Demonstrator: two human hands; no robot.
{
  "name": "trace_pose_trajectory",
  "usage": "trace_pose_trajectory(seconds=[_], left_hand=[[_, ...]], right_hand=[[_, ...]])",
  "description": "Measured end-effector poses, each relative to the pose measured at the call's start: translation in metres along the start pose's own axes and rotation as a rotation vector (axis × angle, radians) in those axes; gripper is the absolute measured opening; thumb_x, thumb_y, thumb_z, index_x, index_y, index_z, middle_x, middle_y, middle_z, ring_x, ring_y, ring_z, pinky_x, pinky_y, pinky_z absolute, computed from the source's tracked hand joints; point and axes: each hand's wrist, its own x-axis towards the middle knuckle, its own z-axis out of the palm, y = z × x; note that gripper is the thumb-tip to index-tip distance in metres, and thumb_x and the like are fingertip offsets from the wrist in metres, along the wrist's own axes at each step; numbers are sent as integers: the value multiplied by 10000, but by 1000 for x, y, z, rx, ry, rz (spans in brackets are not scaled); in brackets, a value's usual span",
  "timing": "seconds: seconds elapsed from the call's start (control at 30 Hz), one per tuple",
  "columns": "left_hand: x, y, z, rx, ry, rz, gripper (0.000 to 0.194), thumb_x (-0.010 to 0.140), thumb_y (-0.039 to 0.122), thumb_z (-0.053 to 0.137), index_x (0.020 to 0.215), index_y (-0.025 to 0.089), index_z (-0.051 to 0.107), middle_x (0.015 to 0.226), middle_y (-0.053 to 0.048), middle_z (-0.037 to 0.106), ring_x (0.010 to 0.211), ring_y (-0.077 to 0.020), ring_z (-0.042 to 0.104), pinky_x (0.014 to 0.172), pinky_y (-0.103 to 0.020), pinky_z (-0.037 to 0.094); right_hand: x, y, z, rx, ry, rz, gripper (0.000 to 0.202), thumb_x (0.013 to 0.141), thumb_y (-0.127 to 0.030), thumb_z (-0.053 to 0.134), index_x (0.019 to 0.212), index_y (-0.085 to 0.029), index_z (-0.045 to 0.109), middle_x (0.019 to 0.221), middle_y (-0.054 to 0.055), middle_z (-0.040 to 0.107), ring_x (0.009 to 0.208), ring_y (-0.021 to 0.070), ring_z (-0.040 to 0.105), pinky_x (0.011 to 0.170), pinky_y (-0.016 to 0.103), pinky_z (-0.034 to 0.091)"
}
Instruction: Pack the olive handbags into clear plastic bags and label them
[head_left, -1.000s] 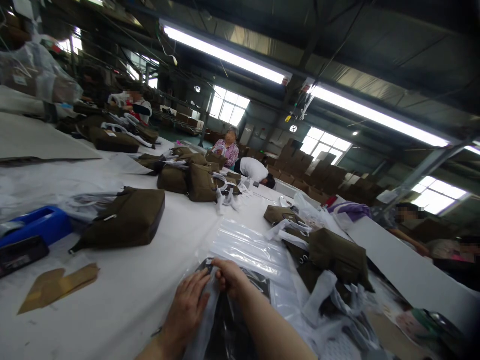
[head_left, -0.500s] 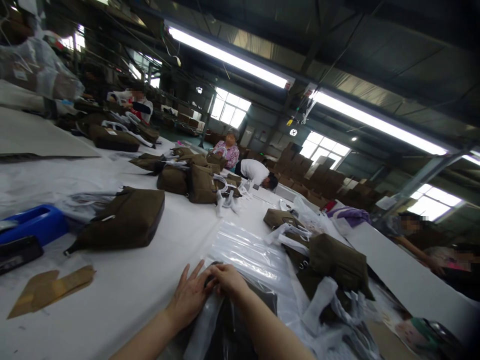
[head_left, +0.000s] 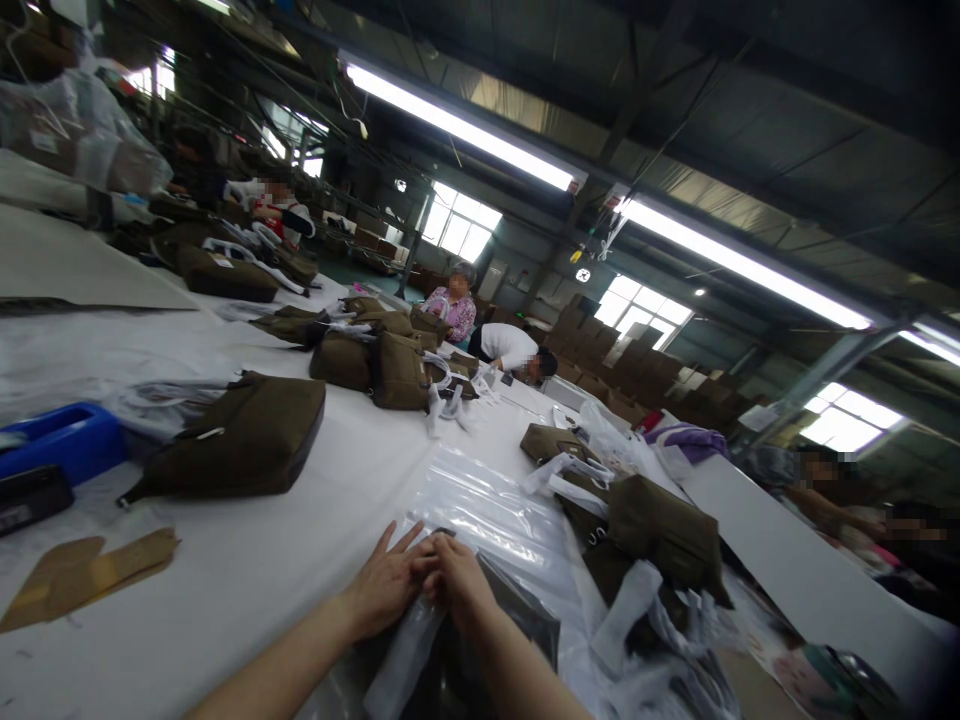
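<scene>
— What have your hands got hold of?

— My left hand (head_left: 386,590) lies flat, fingers spread, pressing the clear plastic bag (head_left: 480,620) down on the table (head_left: 247,560). My right hand (head_left: 457,575) is curled at the bag's far end – I judge it pinches the mouth, though I cannot tell how tightly. A dark item sits inside.

— Which way does it run?

— Its long axis goes from me toward twelve o'clock, mouth pointing away. Pinning it flat likely keeps the slippery film from sliding.

— Around you?

— An olive bag (head_left: 240,440) at ten o'clock, a heap of olive bags (head_left: 660,530) at two.
</scene>
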Motion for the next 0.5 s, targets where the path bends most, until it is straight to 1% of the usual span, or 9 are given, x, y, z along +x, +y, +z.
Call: trace_pose_trajectory(seconds=[0.07,0.1,0.13,0.2,0.27,0.33,0.4,0.47,0.5], left_hand=[[4,-1,3,-51,-36,-2,462,929,322,325,1375,402,233,1400,0,407,1347,-289,212,1035,-632,164],[6,-2,5,-72,-40,-8,462,931,331,317,1381,383,229,1396,-3,412,1349,-283,207,1044,-623,156],[7,-2,7,-88,-37,-15,465,930,328,318,1386,362,231,1392,-4,418,1351,-275,201,1055,-611,146],[10,-1,9,-103,-32,-12,484,917,293,351,1387,331,242,1391,1,419,1356,-264,186,1073,-594,123],[13,0,10,-104,-34,0,502,897,253,380,1381,321,264,1402,8,404,1361,-261,168,1081,-587,108],[16,1,10,-119,-39,-5,495,889,255,386,1373,304,291,1408,5,395,1362,-262,162,1085,-577,116],[16,-1,7,-158,-40,-41,455,890,294,380,1344,277,355,1409,-2,394,1360,-262,173,1092,-550,148],[4,-5,4,-214,-2,-125,443,885,367,385,1309,241,415,1411,-29,390,1350,-261,212,1096,-500,196],[-8,-7,2,-251,32,-197,463,878,409,390,1299,221,429,1407,-50,396,1335,-259,258,1091,-467,235]], right_hand=[[-3,4,-2,-15,114,-49,737,791,-556,492,1318,-92,272,482,-45,551,353,134,501,385,225,376],[-5,4,-4,-70,167,-87,765,824,-533,446,1368,-76,162,478,-45,553,382,160,530,412,251,406],[-8,2,-7,-176,196,-140,736,854,-505,400,1382,-69,133,497,-26,574,435,183,570,461,279,442],[-16,-7,-15,-556,205,-279,584,888,-460,342,1357,-118,284,642,52,657,614,225,644,602,340,488],[-23,-19,-22,-1041,178,-381,459,889,-447,359,1256,-189,459,822,111,692,783,269,659,712,399,482],[-27,-28,-28,-1424,139,-401,398,881,-444,391,1179,-219,529,900,132,690,825,296,656,720,427,477],[-29,-35,-34,-1609,123,-365,388,877,-443,409,1131,-190,556,856,145,692,788,300,661,687,418,483],[-32,-40,-40,-1644,153,-364,406,882,-440,407,1150,-165,539,814,145,691,764,291,662,677,405,487],[-33,-43,-42,-1624,172,-391,416,885,-430,407,1186,-164,512,821,140,689,772,285,659,682,400,489]])
